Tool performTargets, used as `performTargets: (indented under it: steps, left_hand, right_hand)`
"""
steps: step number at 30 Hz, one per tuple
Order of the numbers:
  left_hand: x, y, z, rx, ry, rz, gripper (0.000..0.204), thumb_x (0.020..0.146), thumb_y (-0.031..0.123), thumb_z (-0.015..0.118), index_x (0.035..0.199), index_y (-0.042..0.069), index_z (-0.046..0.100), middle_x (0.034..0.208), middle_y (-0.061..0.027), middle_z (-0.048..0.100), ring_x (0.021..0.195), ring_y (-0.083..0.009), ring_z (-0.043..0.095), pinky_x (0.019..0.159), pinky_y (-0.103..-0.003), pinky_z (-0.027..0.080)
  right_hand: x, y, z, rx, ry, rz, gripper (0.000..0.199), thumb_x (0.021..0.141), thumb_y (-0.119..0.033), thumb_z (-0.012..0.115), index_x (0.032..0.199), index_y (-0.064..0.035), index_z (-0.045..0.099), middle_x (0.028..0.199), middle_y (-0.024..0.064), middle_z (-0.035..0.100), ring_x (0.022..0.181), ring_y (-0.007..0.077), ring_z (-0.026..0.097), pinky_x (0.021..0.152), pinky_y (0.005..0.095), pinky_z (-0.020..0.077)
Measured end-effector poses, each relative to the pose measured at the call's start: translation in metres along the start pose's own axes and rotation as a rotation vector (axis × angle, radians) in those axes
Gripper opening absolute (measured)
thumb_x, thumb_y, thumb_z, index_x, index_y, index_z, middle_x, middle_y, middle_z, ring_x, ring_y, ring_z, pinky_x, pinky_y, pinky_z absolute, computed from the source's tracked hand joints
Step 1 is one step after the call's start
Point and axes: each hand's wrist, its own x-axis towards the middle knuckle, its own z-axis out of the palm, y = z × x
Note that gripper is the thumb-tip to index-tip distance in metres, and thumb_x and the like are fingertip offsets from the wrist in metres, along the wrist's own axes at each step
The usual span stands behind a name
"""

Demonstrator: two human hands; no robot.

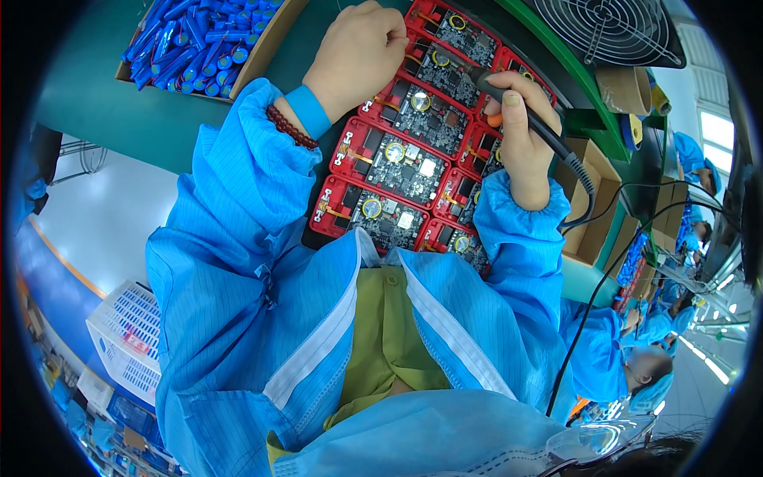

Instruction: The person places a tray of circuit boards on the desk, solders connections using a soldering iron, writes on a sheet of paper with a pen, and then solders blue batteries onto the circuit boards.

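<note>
My right hand [520, 131] grips a black soldering iron [548, 133] over the right side of the boards; its tip is hard to make out. Beyond the upper left of the boards, my left hand [359, 57] is closed, with its fingertips hidden; a thin strand shows above it. Beneath and between my hands lie red plastic cases [340, 155] in two columns, set close together. Each of the clearer ones holds a dark circuit board [405, 171] with a round yellow-ringed part. Small white connectors and orange strips show at the left of several cases.
A cardboard box [256, 60] of blue cylindrical cells [191, 44] stands at the far left. A black fan grille [608, 28] sits at the upper right behind a green rail [592, 95]. Open cardboard boxes [592, 203] and the iron's cable [586, 187] lie right. Other people work farther right.
</note>
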Motion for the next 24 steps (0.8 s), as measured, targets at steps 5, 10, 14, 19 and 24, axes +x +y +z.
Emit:
performTargets:
  steps: [5, 10, 14, 19, 24]
  left_hand:
    - [0.002, 0.001, 0.004, 0.018, -0.007, 0.011, 0.005, 0.081, 0.009, 0.061, 0.082, 0.004, 0.061, 0.080, -0.0108, 0.056, 0.081, -0.0289, 0.055, 0.071, -0.038, 0.045]
    - [0.004, 0.009, 0.000, 0.040, 0.043, 0.038, 0.007, 0.082, 0.010, 0.061, 0.084, 0.003, 0.060, 0.081, -0.0120, 0.057, 0.080, -0.0296, 0.056, 0.071, -0.038, 0.045]
    - [0.020, 0.016, -0.004, -0.027, 0.130, 0.021, 0.004, 0.077, 0.000, 0.056, 0.077, 0.001, 0.053, 0.081, -0.0173, 0.051, 0.083, -0.0370, 0.050, 0.075, -0.043, 0.042]
    - [0.048, 0.019, 0.007, 0.046, 0.216, 0.078, 0.005, 0.076, 0.000, 0.057, 0.073, 0.001, 0.053, 0.080, -0.0171, 0.052, 0.082, -0.0369, 0.050, 0.074, -0.044, 0.043]
    - [0.056, 0.012, 0.017, 0.090, 0.132, 0.024, 0.003, 0.075, 0.001, 0.059, 0.073, 0.002, 0.058, 0.081, -0.0162, 0.053, 0.082, -0.0352, 0.050, 0.075, -0.045, 0.043]
  right_hand:
    - [0.001, 0.001, -0.001, -0.053, -0.024, -0.027, 0.020, 0.091, -0.017, 0.058, 0.100, -0.0006, 0.063, 0.075, 0.0059, 0.060, 0.066, 0.0113, 0.057, 0.058, 0.0236, 0.0433]
    - [0.000, -0.003, -0.002, -0.008, 0.021, -0.031, 0.022, 0.092, -0.020, 0.056, 0.101, -0.0017, 0.064, 0.075, 0.0046, 0.060, 0.065, 0.0097, 0.056, 0.058, 0.0221, 0.0432]
    - [0.012, -0.004, -0.013, -0.007, 0.096, -0.040, 0.024, 0.094, -0.023, 0.053, 0.104, -0.0031, 0.064, 0.073, 0.0023, 0.060, 0.064, 0.0069, 0.053, 0.058, 0.0198, 0.0427]
    - [0.036, 0.006, -0.014, 0.014, 0.121, -0.033, 0.022, 0.094, -0.022, 0.054, 0.103, -0.0043, 0.065, 0.072, 0.0019, 0.060, 0.063, 0.0062, 0.052, 0.058, 0.0190, 0.0419]
    - [0.045, 0.019, -0.008, 0.005, 0.139, -0.036, 0.022, 0.094, -0.022, 0.054, 0.101, -0.0048, 0.065, 0.071, 0.0012, 0.059, 0.064, 0.0068, 0.052, 0.058, 0.0198, 0.0421]
